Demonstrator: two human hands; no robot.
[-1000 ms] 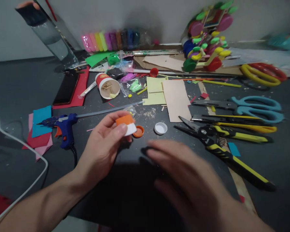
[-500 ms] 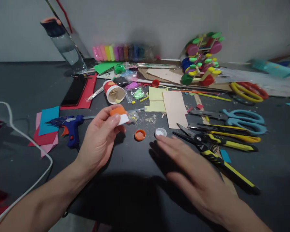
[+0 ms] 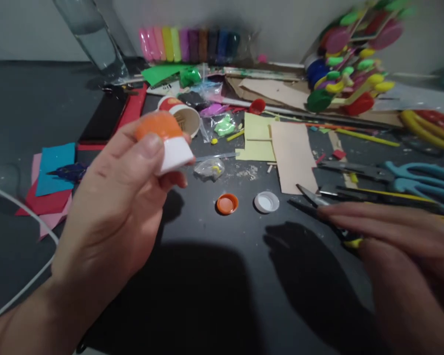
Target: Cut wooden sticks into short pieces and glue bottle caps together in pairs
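Between the thumb and fingers of my left hand [image 3: 122, 192] is a small block with an orange part [image 3: 166, 124] and a white part [image 3: 176, 152]. My right hand [image 3: 395, 246] hovers at the right over the pliers [image 3: 353, 242], its fingers stretched out and close together; nothing shows in them. An orange bottle cap [image 3: 227, 203] and a white bottle cap [image 3: 267, 202] lie on the dark table between my hands, hollow sides up.
Blue-handled scissors [image 3: 418, 172] lie at the right, beside a pale card [image 3: 294, 153]. Behind my left hand are a tipped paper cup [image 3: 187, 116], a phone [image 3: 105, 116] and a bottle [image 3: 96, 44]. Coloured clay sticks [image 3: 192, 45] and colourful models [image 3: 348, 84] stand at the back.
The view has come closer. My left hand, still gripping the orange and white block, looks nearer. My right hand has moved right, away from the white cap and over the pliers.
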